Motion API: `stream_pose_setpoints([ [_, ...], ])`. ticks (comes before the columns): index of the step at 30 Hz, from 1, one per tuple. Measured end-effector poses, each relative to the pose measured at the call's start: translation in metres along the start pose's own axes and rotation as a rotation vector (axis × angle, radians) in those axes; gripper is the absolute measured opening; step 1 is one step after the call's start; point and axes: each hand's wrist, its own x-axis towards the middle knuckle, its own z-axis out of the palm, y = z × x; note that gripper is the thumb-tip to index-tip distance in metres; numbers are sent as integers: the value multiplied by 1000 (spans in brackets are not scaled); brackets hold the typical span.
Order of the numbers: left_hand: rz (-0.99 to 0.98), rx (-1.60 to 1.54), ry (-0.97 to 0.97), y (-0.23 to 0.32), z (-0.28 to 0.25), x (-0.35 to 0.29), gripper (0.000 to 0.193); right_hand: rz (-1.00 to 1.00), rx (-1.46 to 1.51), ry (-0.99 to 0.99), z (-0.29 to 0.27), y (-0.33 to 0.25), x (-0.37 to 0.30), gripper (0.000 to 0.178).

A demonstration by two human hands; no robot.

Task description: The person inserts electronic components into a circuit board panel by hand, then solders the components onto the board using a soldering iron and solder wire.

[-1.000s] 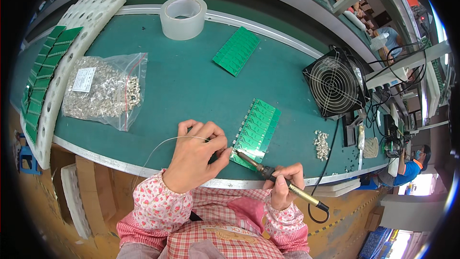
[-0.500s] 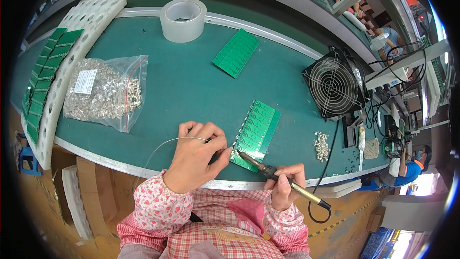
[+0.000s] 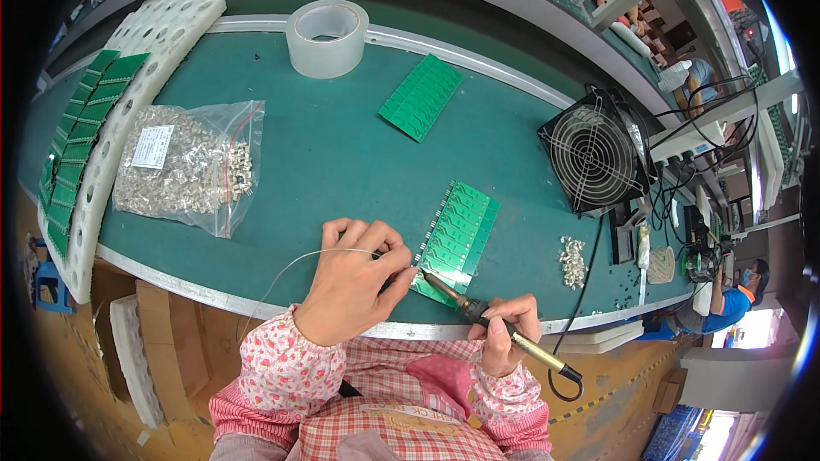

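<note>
A green circuit board panel [image 3: 464,224] lies near the table's front edge, with a row of small metal parts along its left side. My right hand [image 3: 510,333] is closed round a soldering iron [image 3: 547,357], whose tip points up and left to the panel's lower left corner. Just left of that corner, my left hand [image 3: 352,283] pinches a thin solder wire [image 3: 289,266], which loops back over the hand toward the wrist. The left fingertips are close beside the iron's tip and partly hide the wire's end.
Farther back lie a second green panel [image 3: 421,97] and a tape roll [image 3: 327,53]. A bag of small metal parts [image 3: 175,175] and white foam [image 3: 162,43] bearing boards are at left. A fan [image 3: 591,154] and a pile of metal parts [image 3: 573,261] stand right.
The soldering iron has tilted slightly, its rear end dropping a little. My left hand has shifted slightly to the right. Both hands keep their grip.
</note>
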Motion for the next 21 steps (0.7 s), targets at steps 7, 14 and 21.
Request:
stream_pose_setpoints([
  [7, -33, -41, -16, 0, -3, 1, 9, 42, 45, 141, 7, -2, -1, 20],
  [14, -9, -63, -59, -1, -12, -7, 8, -12, 143, 140, 5, 1, -4, 22],
  [21, 14, -31, -43, -1, -7, -5, 8, 94, 82, 130, 7, -4, -5, 17],
])
